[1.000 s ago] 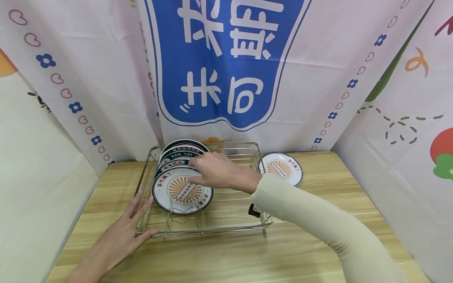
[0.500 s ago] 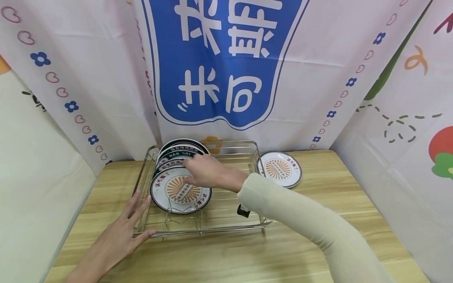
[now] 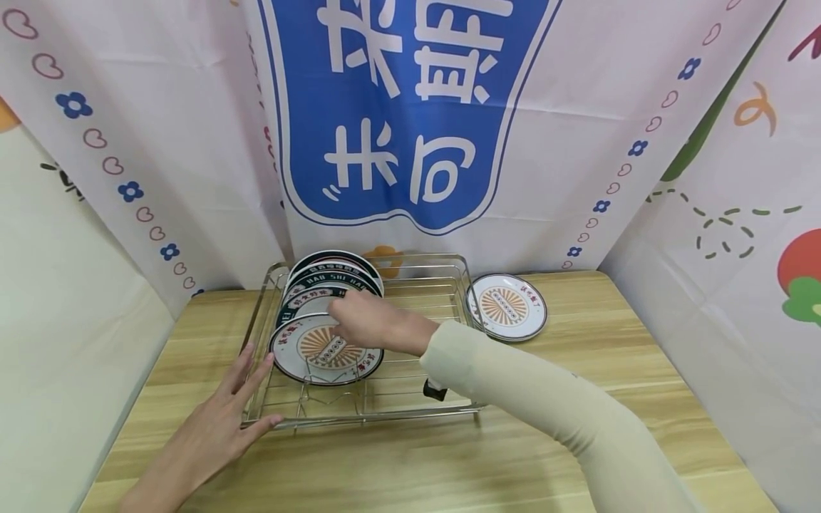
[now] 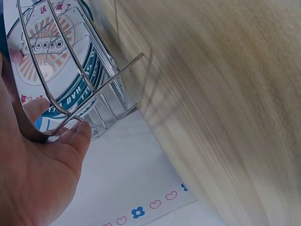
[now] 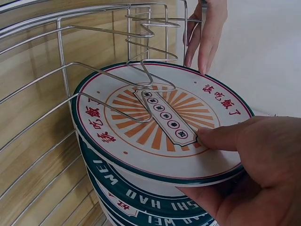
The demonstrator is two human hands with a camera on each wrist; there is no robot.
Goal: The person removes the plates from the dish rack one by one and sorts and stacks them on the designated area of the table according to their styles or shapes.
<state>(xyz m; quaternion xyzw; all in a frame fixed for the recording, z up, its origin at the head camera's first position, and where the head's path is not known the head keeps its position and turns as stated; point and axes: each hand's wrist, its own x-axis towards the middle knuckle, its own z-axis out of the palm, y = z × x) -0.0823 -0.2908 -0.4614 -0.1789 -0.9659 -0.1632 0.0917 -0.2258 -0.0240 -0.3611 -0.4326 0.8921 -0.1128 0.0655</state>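
- Nearest, about 8 o'clock of the wire rack point(image 3: 385, 415): left hand point(image 3: 218, 420), fingers spread wide, resting on the corner; no plate in it.
- Rack stands on the worktop point(image 3: 398, 470).
- Inside, toward 9 o'clock: front plate point(image 3: 323, 349), tilted, low edge behind the zigzag wire. Right hand point(image 3: 365, 317) pinches its rim, thumb on the printed face, fingers behind.
- Around 11 o'clock: back plates point(image 3: 327, 279), several, standing in a row.
- Outside, between 2 and 3 o'clock: plate stack point(image 3: 508, 308), flat, at least two.
- Progress, my reading: partway. Back plates look settled, stack lies outside, front plate held and not yet released.
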